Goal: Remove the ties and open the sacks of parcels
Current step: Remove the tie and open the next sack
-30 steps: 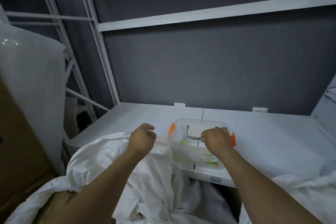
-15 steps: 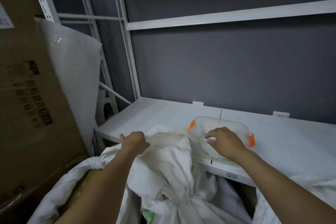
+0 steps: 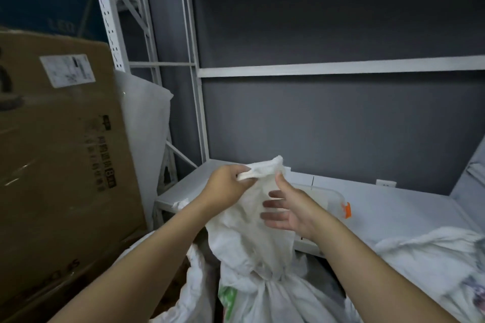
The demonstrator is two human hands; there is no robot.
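A white woven sack [image 3: 252, 249] stands in front of me, its neck pulled upward and cinched lower down near the bottom of the view. My left hand [image 3: 228, 186] grips the top hem of the sack and holds it up. My right hand [image 3: 286, 207] hovers just right of the raised neck with fingers spread and slightly blurred, holding nothing. Behind that hand, a clear plastic box [image 3: 330, 199] with an orange clip sits on the white shelf [image 3: 393, 207]. No tie shows in the frame.
A large cardboard carton [image 3: 60, 160] fills the left side, with white foam sheet behind it. White shelf uprights [image 3: 194, 102] rise at the back. Another white sack [image 3: 433, 252] lies on the shelf at the right.
My left hand has lifted the sack's top edge higher. My right hand has left the clear box and moved left toward the raised neck. The view has turned left.
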